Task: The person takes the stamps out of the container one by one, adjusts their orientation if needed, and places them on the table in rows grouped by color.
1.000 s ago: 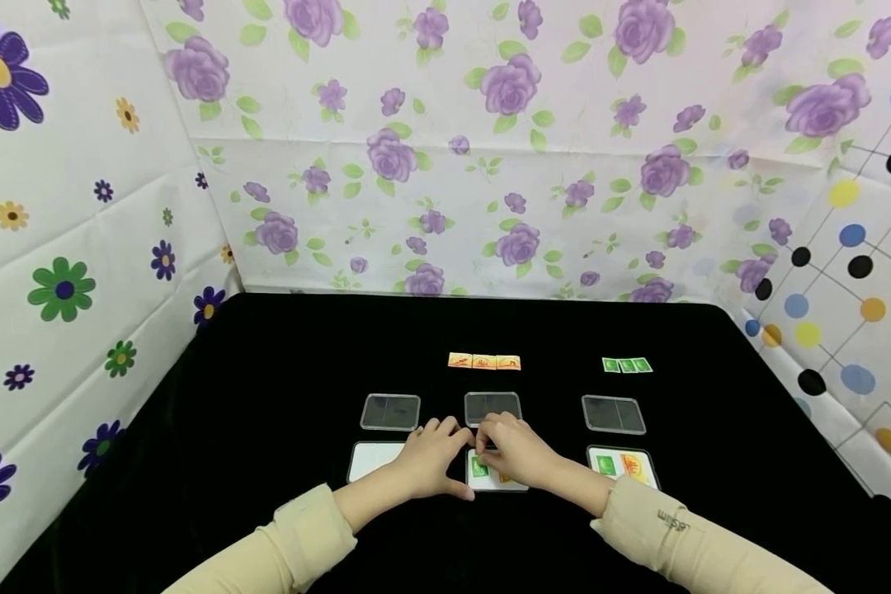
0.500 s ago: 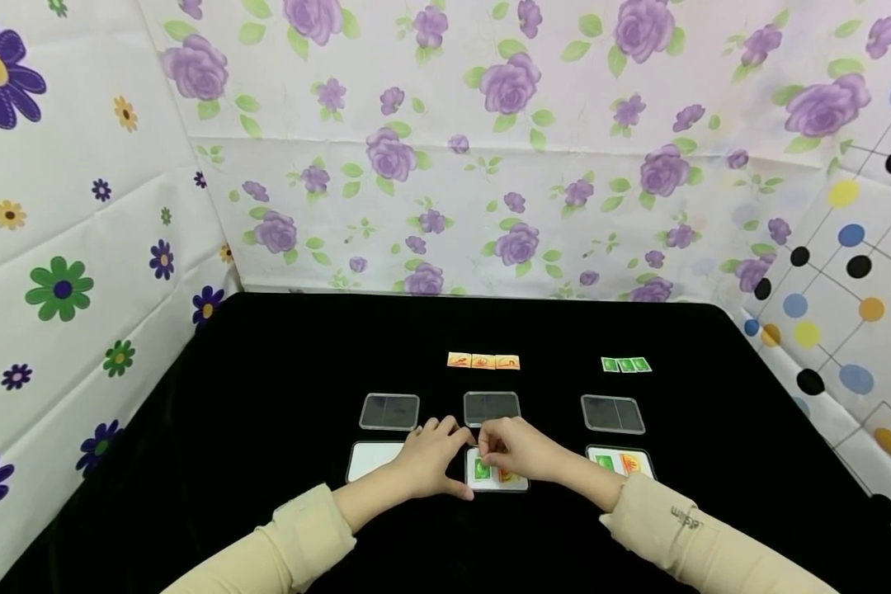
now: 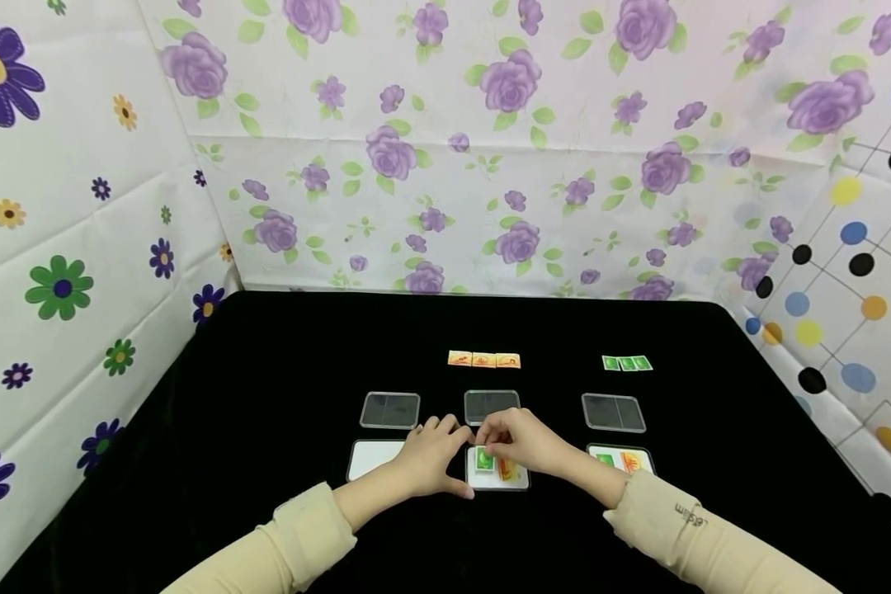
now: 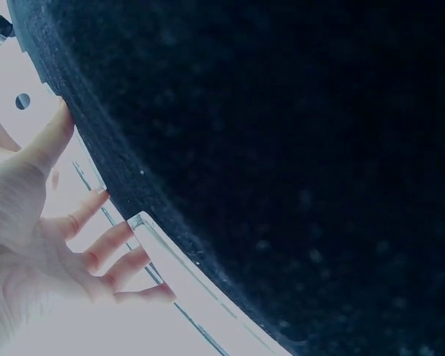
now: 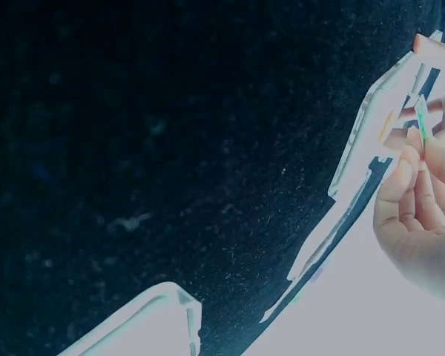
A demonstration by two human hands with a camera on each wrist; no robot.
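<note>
My right hand (image 3: 525, 444) pinches a small green card (image 3: 484, 459) above the left half of the middle white-lined case (image 3: 496, 485). Edge-on, the same card (image 5: 422, 122) shows between finger and thumb in the right wrist view. Beside it in the case lies an orange card (image 3: 508, 470), partly under my hand. My left hand (image 3: 432, 462) rests at the case's left side, fingers spread and holding nothing. It also covers part of the left white case (image 3: 373, 458). In the left wrist view the left hand (image 4: 67, 237) has thumb and fingers apart.
The right case (image 3: 615, 455) holds a green and an orange card, partly behind the right forearm. Behind the cases lie three clear lids (image 3: 390, 410). Farther back are a row of orange cards (image 3: 484, 360) and a row of green cards (image 3: 627, 363). Patterned cloth walls surround the black table.
The right hand has shifted slightly right, and the green card it pinches has moved a little right and up, apparently lifted off the case. The left hand stays put.
</note>
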